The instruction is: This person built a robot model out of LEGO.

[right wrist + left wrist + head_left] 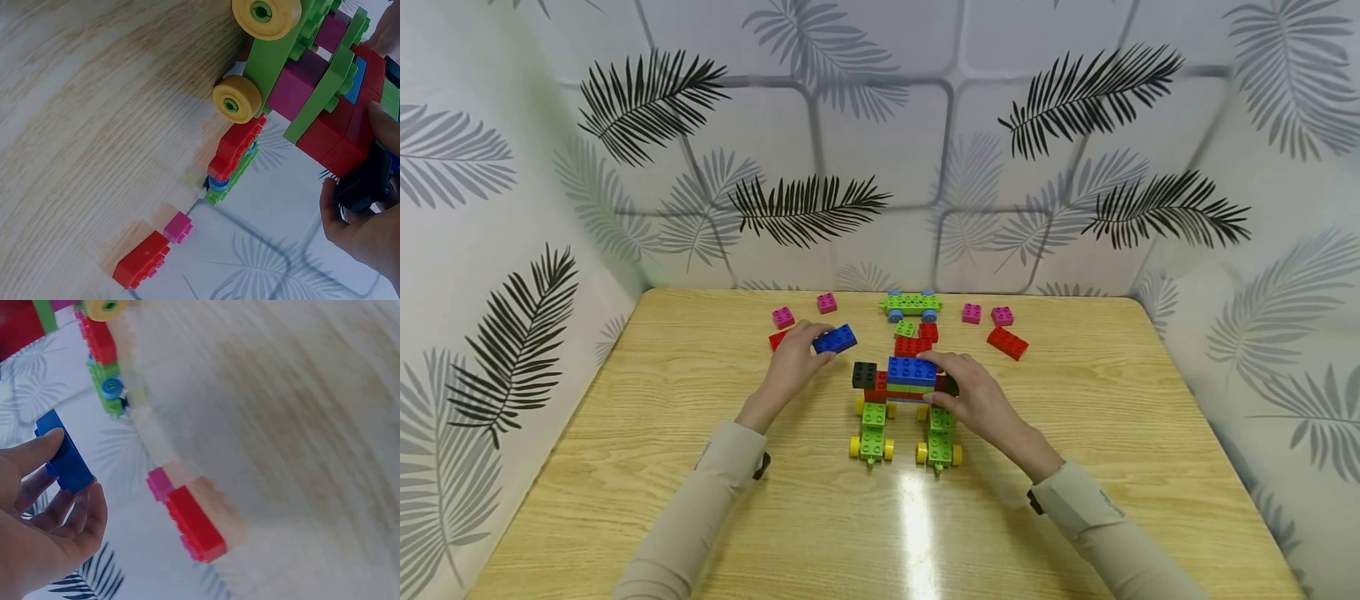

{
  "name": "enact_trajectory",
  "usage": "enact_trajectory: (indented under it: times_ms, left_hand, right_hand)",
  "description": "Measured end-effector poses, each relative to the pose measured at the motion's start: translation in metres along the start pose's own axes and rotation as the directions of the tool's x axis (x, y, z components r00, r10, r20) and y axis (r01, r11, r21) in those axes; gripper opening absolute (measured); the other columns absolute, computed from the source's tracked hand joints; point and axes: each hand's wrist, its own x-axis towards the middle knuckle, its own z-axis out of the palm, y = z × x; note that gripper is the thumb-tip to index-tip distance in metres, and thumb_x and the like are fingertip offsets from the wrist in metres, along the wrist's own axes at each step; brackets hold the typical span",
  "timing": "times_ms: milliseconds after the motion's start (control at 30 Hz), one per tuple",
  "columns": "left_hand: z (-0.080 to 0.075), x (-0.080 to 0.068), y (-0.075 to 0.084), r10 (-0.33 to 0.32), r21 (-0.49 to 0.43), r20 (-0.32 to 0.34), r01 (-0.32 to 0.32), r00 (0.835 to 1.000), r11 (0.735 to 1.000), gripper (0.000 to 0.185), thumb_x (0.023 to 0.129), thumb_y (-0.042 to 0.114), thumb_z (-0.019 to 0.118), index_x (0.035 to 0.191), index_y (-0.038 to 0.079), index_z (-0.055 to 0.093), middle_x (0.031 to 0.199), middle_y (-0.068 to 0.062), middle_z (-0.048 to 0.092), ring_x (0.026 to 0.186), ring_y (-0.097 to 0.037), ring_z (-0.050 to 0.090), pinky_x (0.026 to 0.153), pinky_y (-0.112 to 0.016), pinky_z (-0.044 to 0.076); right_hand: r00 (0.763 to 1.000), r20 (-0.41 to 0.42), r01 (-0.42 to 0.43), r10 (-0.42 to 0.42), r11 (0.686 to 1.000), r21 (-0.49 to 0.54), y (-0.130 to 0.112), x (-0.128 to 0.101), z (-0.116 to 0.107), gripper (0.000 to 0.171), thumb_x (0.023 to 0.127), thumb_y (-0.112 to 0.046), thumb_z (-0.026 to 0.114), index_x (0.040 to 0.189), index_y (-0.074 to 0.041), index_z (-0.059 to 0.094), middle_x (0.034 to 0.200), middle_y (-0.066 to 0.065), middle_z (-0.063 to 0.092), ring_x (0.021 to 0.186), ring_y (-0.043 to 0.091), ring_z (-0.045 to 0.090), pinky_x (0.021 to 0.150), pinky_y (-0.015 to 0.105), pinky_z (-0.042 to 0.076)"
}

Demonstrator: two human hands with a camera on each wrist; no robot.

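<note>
Nearest on the table (1075,500) stand the two green wheeled legs of the block model (906,404), its yellow wheels toward the person. The right hand (973,392) grips the model's right side, fingers curled over the blue top brick and a dark block at its flank; the right wrist view shows thumb and fingers clamped there. The model's upper body runs left to right across the table, while its legs run toward the person. Farther left, the left hand (793,362) pinches a blue brick (835,339) between thumb and fingers, its long axis lying roughly left to right, just above the table. Beyond lie a red brick (1007,342), pink bricks (981,314) and a green wheeled plate (912,305) near the wall.
</note>
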Motion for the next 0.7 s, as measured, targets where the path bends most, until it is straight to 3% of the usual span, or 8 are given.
enact_trajectory:
  times_ms: [433,567,700]
  left_hand:
    - [-0.01,-0.005,0.041,0.114,-0.033,-0.047,-0.115,0.992,0.993,0.041,0.089,0.015,0.07,0.128,0.008,0.06,0.118,-0.012,0.057,0.105,-0.027,0.056,0.091,-0.043,0.049]
    - [-0.012,-0.008,0.055,0.185,-0.052,-0.055,-0.188,0.981,0.981,0.039,0.089,0.015,0.07,0.127,0.009,0.061,0.116,-0.01,0.058,0.103,-0.026,0.054,0.086,-0.04,0.051]
    - [-0.011,-0.01,0.068,0.284,-0.075,-0.053,-0.288,0.957,0.955,0.039,0.088,0.013,0.071,0.126,0.009,0.062,0.112,-0.009,0.059,0.098,-0.024,0.055,0.076,-0.037,0.052]
  right_hand:
    - [1.0,-0.004,0.008,-0.008,1.0,-0.009,0.0,0.0,0.001,0.059,0.082,-0.013,0.077,0.136,-0.01,0.053,0.126,0.008,0.061,0.109,0.026,0.056,0.092,0.045,0.048]
    - [1.0,-0.001,0.006,-0.006,1.0,-0.008,0.0,0.0,0.001,0.059,0.082,-0.013,0.077,0.136,-0.011,0.052,0.127,0.009,0.06,0.11,0.026,0.056,0.093,0.045,0.048]
    - [1.0,0.002,-0.003,0.003,1.0,0.002,0.0,0.0,0.001,0.059,0.082,-0.014,0.077,0.136,-0.011,0.053,0.126,0.009,0.06,0.109,0.029,0.057,0.093,0.045,0.048]
